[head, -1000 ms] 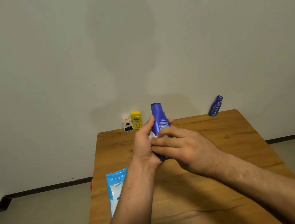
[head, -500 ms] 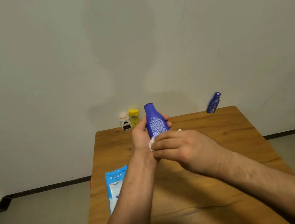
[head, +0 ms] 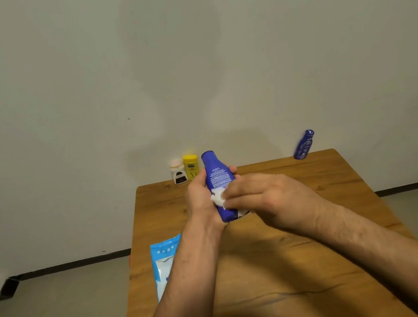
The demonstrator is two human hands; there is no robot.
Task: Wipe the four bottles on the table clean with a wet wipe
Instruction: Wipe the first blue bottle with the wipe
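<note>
since a second ago the blue bottle (head: 217,181) is leaning its cap further left, its white print too blurred to read. a light-blue wipes pack (head: 167,263) is lying at the wooden worktop's (head: 295,266) left edge. a white bottle (head: 178,174) and a yellow bottle (head: 191,166) are standing at the back by the plain wall. the left hand's (head: 199,199) grip is curling round the blue bottle, holding it above the worktop. the right hand's (head: 268,198) near-straight fingers are pressing a wet wipe (head: 218,199) onto it. a small blue bottle (head: 303,145) is standing at the far right.
</note>
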